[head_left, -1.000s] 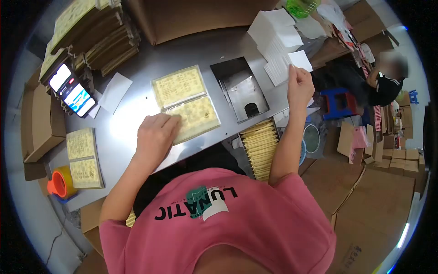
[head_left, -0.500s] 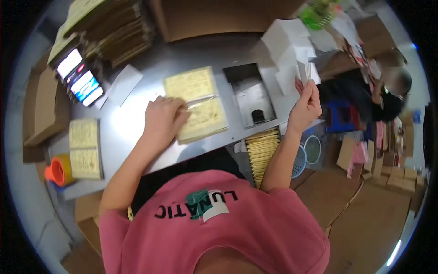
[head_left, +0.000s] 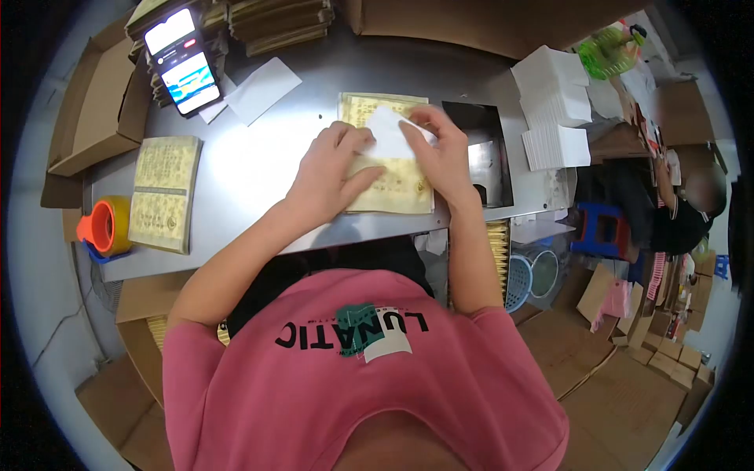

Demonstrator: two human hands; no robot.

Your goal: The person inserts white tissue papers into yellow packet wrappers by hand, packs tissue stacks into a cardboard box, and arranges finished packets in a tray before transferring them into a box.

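Both hands are over a yellow patterned packet (head_left: pixel 393 192) on the metal table. My right hand (head_left: pixel 444 153) pinches a white paper slip (head_left: pixel 390 133), which lies across the packet's upper part. Fingers of my left hand (head_left: pixel 330 169) are spread, with the index finger at the slip's left edge and the thumb on the packet. A dark metal tray (head_left: pixel 488 157) sits right of the packet, partly hidden by my right hand. Another yellow packet (head_left: pixel 163 192) rests at the left.
A phone (head_left: pixel 184 67) leans by stacked packets (head_left: pixel 279 22). An orange tape dispenser (head_left: pixel 106 226) and an open carton (head_left: pixel 98 102) are at left. White folded papers (head_left: pixel 558 118) stand at right. Another person (head_left: pixel 687 220) is at far right.
My right hand has moved left from the white paper stack to the packet with a slip. My left hand has moved to the slip's left edge. The camera view has shifted.
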